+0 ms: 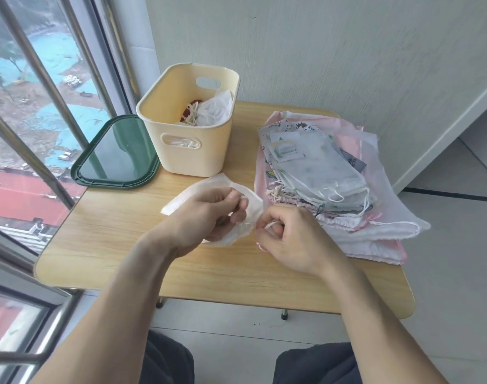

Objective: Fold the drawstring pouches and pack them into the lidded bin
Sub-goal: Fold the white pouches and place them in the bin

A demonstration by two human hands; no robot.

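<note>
A small white drawstring pouch [206, 189] lies on the wooden table [112, 231] in front of the bin. My left hand [206, 217] grips its near end with curled fingers. My right hand [289, 239] pinches the pouch's white drawstring just to the right. The cream bin [192, 151] stands open behind, with several pouches [209, 112] inside. Its dark green lid [117, 153] lies flat to its left. A pile of pink and white pouches [333, 184] sits on the right of the table.
A window with metal bars [42, 79] runs along the left side, close to the lid and table edge. A pale wall [347, 51] rises behind the table. The tiled floor [444, 273] shows on the right, and my dark-trousered knees at the bottom.
</note>
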